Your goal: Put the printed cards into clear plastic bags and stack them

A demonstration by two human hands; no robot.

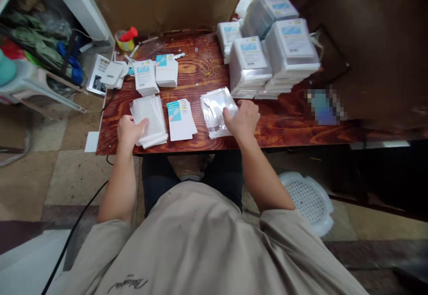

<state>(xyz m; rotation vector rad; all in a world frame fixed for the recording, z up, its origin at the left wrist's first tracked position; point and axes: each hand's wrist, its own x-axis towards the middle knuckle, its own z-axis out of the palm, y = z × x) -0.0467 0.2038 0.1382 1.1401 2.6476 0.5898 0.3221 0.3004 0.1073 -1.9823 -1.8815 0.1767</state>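
Note:
My left hand (pixel 129 130) rests at the left edge of a stack of clear plastic sleeves (pixel 152 118), its thumb lying on top and apart from the fingers. My right hand (pixel 244 117) lies over the right side of another pile of shiny clear sleeves (pixel 216 110). Its thumb touches the pile, while the fingers bend down to the right of it; their tips are partly hidden. Between the two piles lies a fanned stack of white cards with blue print (pixel 180 123), touched by neither hand.
Tall stacks of packaged cards (pixel 250 63) stand at the back right of the wooden table (pixel 274 130). Two smaller card stacks (pixel 145 76) sit behind the sleeves. A tape roll (pixel 125 43), a scale (pixel 98 74) and a white device (pixel 113 74) are at the left. A white stool (pixel 309 201) stands below.

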